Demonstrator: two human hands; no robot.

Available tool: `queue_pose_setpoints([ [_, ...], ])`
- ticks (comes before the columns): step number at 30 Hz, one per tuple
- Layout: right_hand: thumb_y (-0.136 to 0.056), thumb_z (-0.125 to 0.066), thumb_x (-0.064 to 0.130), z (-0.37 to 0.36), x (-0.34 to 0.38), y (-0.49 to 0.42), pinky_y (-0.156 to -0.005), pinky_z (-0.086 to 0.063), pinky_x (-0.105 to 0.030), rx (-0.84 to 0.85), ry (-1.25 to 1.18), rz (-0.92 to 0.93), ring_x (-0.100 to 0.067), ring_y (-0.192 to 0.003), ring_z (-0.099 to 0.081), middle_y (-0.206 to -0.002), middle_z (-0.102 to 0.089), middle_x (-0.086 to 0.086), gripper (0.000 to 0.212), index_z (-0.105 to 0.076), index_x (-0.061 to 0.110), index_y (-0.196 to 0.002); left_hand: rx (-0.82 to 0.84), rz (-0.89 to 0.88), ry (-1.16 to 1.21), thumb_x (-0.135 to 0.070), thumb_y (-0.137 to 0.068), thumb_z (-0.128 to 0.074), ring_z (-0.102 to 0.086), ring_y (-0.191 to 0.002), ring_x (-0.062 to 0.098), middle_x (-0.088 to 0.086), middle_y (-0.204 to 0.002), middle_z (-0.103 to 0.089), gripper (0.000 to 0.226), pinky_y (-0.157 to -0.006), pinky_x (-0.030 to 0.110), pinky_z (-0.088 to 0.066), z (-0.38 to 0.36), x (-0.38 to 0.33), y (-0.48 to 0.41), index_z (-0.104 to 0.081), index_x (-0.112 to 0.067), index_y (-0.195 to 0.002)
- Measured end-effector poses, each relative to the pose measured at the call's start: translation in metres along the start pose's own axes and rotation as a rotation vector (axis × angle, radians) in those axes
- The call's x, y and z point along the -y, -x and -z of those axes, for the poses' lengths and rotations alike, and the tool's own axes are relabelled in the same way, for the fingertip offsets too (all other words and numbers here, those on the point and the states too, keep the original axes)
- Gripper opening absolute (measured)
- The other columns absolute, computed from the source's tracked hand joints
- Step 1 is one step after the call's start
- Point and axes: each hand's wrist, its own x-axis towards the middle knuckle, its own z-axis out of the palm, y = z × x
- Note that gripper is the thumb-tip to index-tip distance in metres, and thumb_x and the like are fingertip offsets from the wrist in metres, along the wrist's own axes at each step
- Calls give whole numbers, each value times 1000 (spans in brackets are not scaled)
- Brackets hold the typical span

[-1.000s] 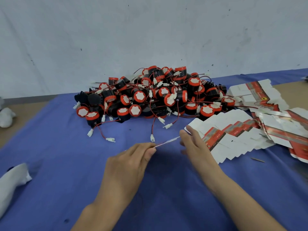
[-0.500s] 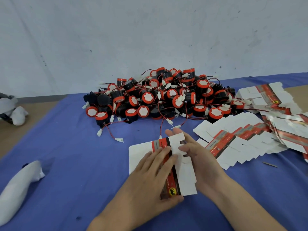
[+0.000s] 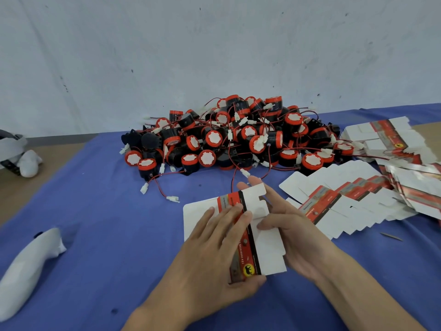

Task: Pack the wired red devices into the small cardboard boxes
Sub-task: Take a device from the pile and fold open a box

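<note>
Up front over the blue cloth [image 3: 95,235], pinching one flat, unfolded cardboard box [image 3: 269,249] with the left hand [image 3: 214,247], thumb under its near edge, and clasping its white flaps with the right hand [image 3: 296,228]. Showing a red-and-black printed band and yellow badge, sitting near the heaped red devices [image 3: 238,139] and beside more flat boxes [image 3: 353,209] fanning rightwards. Keeping nearly the same hold as half a second before, no longer edge-on.

Single head-worn wide-angle view, forward and down, close over left hand [image 3: 210,254] and right hand [image 3: 298,240]
</note>
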Motion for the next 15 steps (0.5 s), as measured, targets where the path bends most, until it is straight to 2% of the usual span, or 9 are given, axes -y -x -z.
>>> queue_pose_setpoints([
  [4,-89,-39,-16,5,3,0,-98,-54,-47,86,-101,-41,-33,-132,-56,-149,-54,0,73,-58,33,-140,-30,-30,-10,-75,-87,-46,-25,-150,17,3,-159,-34,91,-119,41,-20,-1,3,0,-28,-15,-153],
  [9,-89,-33,-18,6,6,2,-101,-52,-47,118,-118,-44,-34,-130,-57,-150,-52,-6,76,-52,30,-145,-80,-62,-11,-74,-89,-45,-22,-151,18,7,-160,-32,89,-122,42,-16,-1,5,0,-27,-14,-153],
  [15,-92,-53,-7,9,13,7,-104,-48,-49,157,-25,-72,-36,-129,-56,-148,-54,-12,71,-50,40,-145,-110,-69,25,-76,-88,-44,-17,-152,14,4,-161,-31,89,-125,37,-9,3,6,2,-27,-17,-153],
])
